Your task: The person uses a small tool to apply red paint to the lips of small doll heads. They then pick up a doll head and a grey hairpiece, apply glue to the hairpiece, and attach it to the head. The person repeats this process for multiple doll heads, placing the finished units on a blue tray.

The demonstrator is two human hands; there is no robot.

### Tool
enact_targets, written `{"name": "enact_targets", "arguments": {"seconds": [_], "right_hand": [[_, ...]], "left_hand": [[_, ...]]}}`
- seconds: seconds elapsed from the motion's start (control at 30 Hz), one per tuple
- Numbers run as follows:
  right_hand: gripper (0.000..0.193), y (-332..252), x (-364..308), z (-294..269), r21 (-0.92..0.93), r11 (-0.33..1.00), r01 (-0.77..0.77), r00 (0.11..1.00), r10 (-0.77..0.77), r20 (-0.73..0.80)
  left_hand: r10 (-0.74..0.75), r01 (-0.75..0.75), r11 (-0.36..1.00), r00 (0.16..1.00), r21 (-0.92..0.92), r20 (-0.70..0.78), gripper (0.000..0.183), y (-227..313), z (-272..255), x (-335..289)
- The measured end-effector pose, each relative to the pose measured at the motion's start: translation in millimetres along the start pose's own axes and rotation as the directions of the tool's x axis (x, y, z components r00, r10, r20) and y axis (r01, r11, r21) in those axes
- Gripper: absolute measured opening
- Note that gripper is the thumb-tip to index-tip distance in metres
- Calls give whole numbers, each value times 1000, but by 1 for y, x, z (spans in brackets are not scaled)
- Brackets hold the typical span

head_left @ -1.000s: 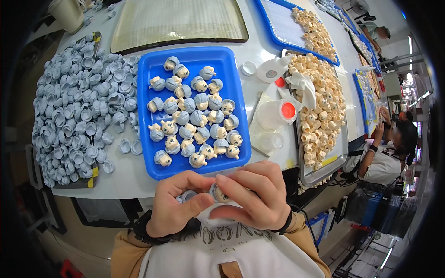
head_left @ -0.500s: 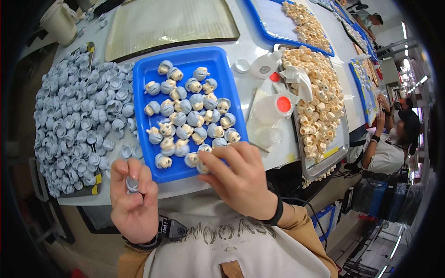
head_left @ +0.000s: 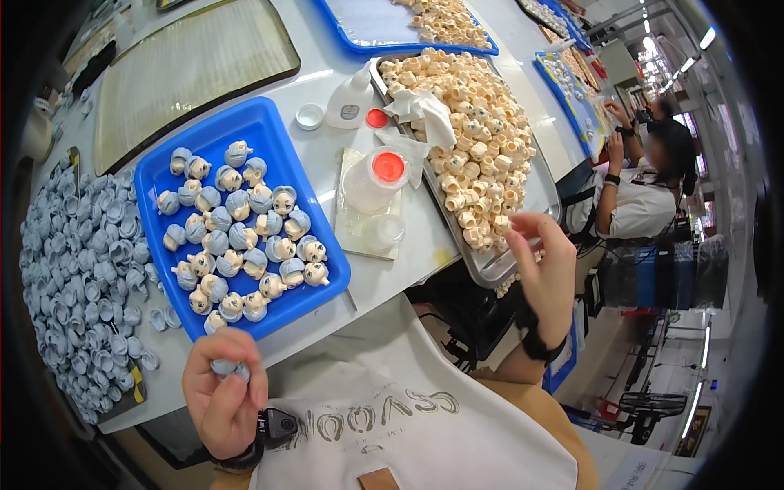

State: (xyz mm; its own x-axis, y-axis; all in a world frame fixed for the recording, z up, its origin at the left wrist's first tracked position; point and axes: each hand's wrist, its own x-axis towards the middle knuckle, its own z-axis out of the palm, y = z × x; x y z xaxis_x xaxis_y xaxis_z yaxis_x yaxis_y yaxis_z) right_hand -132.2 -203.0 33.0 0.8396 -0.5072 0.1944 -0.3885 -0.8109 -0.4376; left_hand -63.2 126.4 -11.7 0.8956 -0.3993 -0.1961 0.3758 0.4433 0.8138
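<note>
My left hand (head_left: pixel 224 396) is closed around a blue-grey doll hair cap (head_left: pixel 229 369), held up just off the near corner of the blue tray (head_left: pixel 320 298). In that tray lie several small doll heads (head_left: pixel 242 237) with blue-grey hair and painted faces. My right hand (head_left: pixel 543 278) is over the near end of the metal tray (head_left: pixel 488 269), thumb and fingers apart. Its fingertips are beside the heap of cream doll face parts (head_left: pixel 469 155); whether they touch one is unclear. A large pile of hair caps (head_left: pixel 90 278) spreads to the left.
Between the trays stand a white bottle (head_left: pixel 349 102), a clear jar with a red-orange top (head_left: pixel 377 184) and a small clear cup (head_left: pixel 309 117). A white tissue (head_left: pixel 425 118) lies on the face parts. Another person (head_left: pixel 645 188) works at the right. A large flat tray (head_left: pixel 196 77) is behind.
My right hand has left the doll heads in the blue tray and moved right to the face parts. The left hand keeps its hair cap. The view has swung to the right.
</note>
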Motion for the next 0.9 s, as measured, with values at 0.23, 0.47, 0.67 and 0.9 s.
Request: {"name": "enact_targets", "arguments": {"seconds": [0.23,0.47,0.67,0.9], "right_hand": [[14,54,-15,26,54,997,-62,994,57,96],[22,52,-20,15,-30,997,67,990,-63,126],[25,-29,-34,7,743,644,184,939,-339,61],[33,-93,-27,59,895,413,-169,769,-513,382]], "left_hand": [[-237,240,969,970,-66,51,39,2,16,5],[-156,166,985,969,-40,191,43,1,13,5],[-252,237,968,931,88,265,43,3,15,6],[-353,364,931,902,3,248,34,3,19,1]]}}
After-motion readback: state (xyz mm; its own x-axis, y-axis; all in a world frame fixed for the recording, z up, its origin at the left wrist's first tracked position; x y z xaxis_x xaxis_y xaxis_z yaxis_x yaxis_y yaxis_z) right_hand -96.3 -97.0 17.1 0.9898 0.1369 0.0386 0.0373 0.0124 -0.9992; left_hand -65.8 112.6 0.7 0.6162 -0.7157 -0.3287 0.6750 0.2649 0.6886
